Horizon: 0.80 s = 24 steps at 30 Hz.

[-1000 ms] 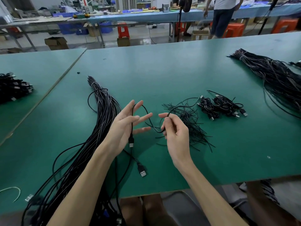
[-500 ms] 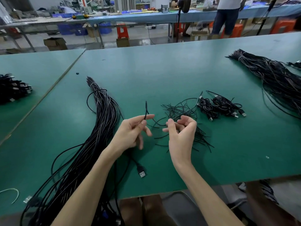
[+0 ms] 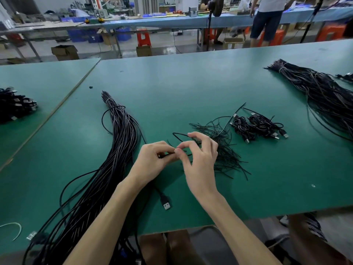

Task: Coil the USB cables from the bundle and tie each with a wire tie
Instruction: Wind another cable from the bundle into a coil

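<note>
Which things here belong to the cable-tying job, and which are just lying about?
Job:
cable, held in both hands
bundle
ties
coiled cables

Lying about:
far bundle
left pile
white wire
box
stool

L hand, R hand: fingers curled, pinching, tips touching.
</note>
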{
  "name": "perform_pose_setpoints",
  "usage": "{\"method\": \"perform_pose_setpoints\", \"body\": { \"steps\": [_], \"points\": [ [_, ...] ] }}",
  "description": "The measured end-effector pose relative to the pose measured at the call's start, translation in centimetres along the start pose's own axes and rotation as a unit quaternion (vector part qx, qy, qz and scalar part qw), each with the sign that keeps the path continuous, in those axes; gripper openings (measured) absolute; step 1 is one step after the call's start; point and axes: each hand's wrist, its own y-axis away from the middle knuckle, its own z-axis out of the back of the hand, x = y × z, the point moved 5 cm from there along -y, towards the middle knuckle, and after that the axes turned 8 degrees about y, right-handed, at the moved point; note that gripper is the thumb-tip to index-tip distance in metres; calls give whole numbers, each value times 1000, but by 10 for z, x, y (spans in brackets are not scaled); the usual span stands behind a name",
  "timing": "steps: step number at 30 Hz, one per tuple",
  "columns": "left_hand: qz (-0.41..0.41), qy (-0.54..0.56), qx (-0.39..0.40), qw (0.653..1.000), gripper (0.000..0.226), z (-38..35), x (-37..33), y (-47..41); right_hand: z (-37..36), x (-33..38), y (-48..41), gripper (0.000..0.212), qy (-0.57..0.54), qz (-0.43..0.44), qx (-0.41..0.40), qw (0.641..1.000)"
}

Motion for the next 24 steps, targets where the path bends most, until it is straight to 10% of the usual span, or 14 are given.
{"method": "perform_pose_setpoints", "body": {
  "steps": [17,24],
  "points": [
    [47,179,-131,974,20,24,10,-5,5,-13,0,17,-48,-82,-24,995],
    [127,408,-101,898,26,21,15,-3,-1,13,2,12,61,73,7,995]
  ]
}}
